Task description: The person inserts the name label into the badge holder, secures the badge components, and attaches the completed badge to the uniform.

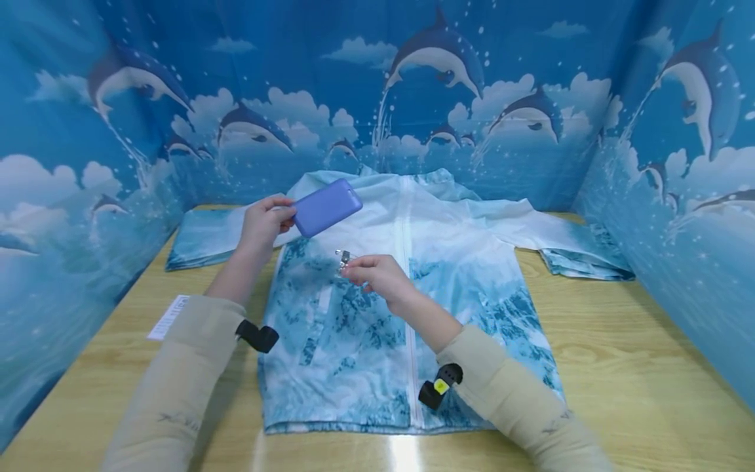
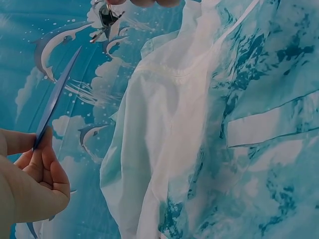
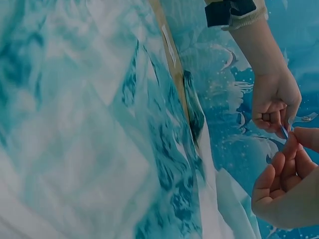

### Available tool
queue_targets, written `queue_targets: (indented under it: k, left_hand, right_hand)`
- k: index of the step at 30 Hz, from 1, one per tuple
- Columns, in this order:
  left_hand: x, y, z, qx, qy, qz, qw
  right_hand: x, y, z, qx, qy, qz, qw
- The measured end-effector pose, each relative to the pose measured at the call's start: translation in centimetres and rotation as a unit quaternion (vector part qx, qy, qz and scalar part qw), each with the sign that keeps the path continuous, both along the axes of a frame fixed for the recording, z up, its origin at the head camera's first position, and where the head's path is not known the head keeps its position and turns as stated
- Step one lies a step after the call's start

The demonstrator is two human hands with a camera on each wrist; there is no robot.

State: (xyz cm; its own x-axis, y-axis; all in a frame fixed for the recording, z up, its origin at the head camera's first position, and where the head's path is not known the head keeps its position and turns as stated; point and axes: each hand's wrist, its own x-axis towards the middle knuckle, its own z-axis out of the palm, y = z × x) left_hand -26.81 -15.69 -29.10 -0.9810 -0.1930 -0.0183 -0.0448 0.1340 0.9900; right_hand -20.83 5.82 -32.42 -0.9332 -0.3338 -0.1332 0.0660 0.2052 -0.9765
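Note:
My left hand (image 1: 264, 223) pinches a flat purple card holder (image 1: 328, 208) by one end, thumb on top. It has rounded corners and a small slot at its far end. In the left wrist view the card holder (image 2: 57, 99) is seen edge-on between thumb and fingers. My right hand (image 1: 380, 278) pinches a small shiny metal clip (image 1: 344, 258), apart from the card holder and nearer to me. Part of the clip (image 3: 305, 118) shows beyond the fingertips in the right wrist view. Both hands are above a blue and white jacket (image 1: 366, 328) spread out below.
The zipped jacket lies flat on a wooden table (image 1: 625, 367), its sleeves (image 1: 584, 246) out to both sides with folded ends. A white printed slip (image 1: 168, 318) lies by my left forearm. A dolphin-print curtain (image 1: 330, 72) encloses the table at the back and sides.

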Motion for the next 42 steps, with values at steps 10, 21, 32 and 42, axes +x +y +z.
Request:
queue_targets:
  k: [10, 21, 32, 42]
  left_hand:
    - [-0.1, 0.0, -0.7, -0.007, -0.004, -0.002, 1.0000]
    - [-0.3, 0.1, -0.9, -0.010, -0.010, -0.012, 0.9998]
    - [-0.2, 0.5, -1.1, -0.017, -0.013, -0.020, 0.9996]
    - [-0.4, 0.8, -1.1, -0.018, -0.017, -0.019, 0.9995]
  right_hand:
    - [1.0, -2.4, -2.1, -0.015, -0.028, 0.033, 0.999]
    - [1.3, -3.6, -4.1, 0.026, -0.037, 0.027, 0.999]
    - [1.4, -4.5, -5.6, 0.085, -0.036, 0.024, 0.995]
    - [1.7, -4.9, -5.6, 0.126, -0.033, 0.037, 0.991]
